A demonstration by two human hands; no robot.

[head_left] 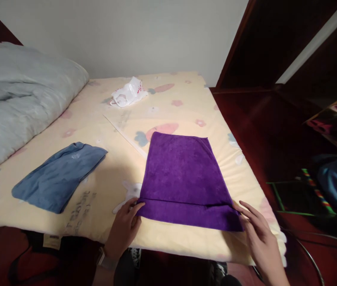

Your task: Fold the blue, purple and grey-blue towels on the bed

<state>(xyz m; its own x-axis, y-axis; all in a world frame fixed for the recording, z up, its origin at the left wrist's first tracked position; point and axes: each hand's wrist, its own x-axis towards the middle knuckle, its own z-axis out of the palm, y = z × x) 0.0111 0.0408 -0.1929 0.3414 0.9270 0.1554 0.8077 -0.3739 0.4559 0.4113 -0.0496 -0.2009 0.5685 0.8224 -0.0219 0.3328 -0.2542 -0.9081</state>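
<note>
A purple towel (183, 174) lies flat on the bed near its front edge, with its near edge folded over into a narrow band. My left hand (125, 226) pinches the left end of that folded band, fingers closed on the cloth. My right hand (258, 234) rests at the band's right end, fingers stretched toward the corner and touching it.
A folded blue cloth (59, 174) lies to the left on the cream patterned bed sheet (121, 171). A grey duvet (16, 99) is bunched at the far left, a white plastic bag (128, 93) at the back. Dark wooden furniture (275, 59) and clutter stand to the right.
</note>
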